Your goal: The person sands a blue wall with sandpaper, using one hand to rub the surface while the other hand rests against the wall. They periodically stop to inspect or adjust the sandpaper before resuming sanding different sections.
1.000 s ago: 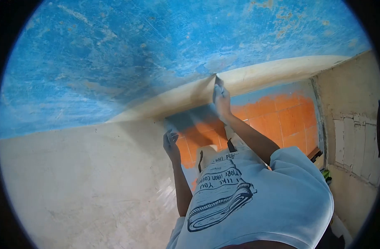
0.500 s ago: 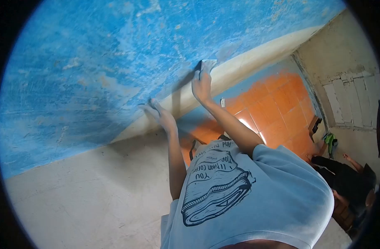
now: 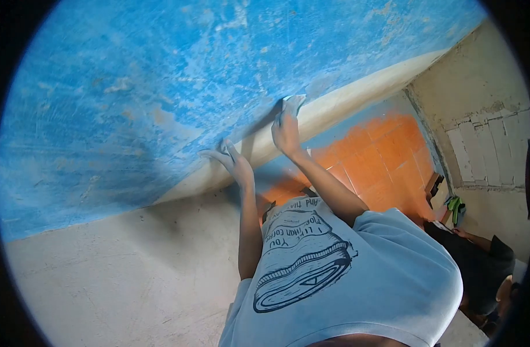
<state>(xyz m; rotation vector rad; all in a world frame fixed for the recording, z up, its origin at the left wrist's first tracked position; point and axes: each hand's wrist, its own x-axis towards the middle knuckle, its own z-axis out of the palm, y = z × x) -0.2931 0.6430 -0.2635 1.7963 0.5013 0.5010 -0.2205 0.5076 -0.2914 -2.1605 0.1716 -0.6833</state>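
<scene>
My right hand [image 3: 286, 132] presses a small pale scraper [image 3: 292, 104] flat against the worn blue wall [image 3: 132, 87], right where the blue paint meets the cream band [image 3: 357, 92] running below it. The fingers lie close together over the tool's back, pinning it to the plaster; whether the thumb wraps underneath I cannot tell. My left hand [image 3: 233, 163] rests lower on the same cream band, just beside the right forearm, fingers spread and flat, holding nothing.

Below the cream band lies an orange tiled floor [image 3: 386, 156]. Beyond the floor, away from the blue wall, stands a bare plaster wall [image 3: 485, 104] with a patch of pale blocks. At the foot of that wall another person in dark clothing [image 3: 479, 266] crouches, with a green object [image 3: 455, 205] close by. My pale printed T-shirt [image 3: 357, 277] fills the lower frame.

I judge the scraper light, thin and stiff, likely to skid on chalky paint. It is best held by its rear edge, with the palm bearing straight down behind the working edge.
</scene>
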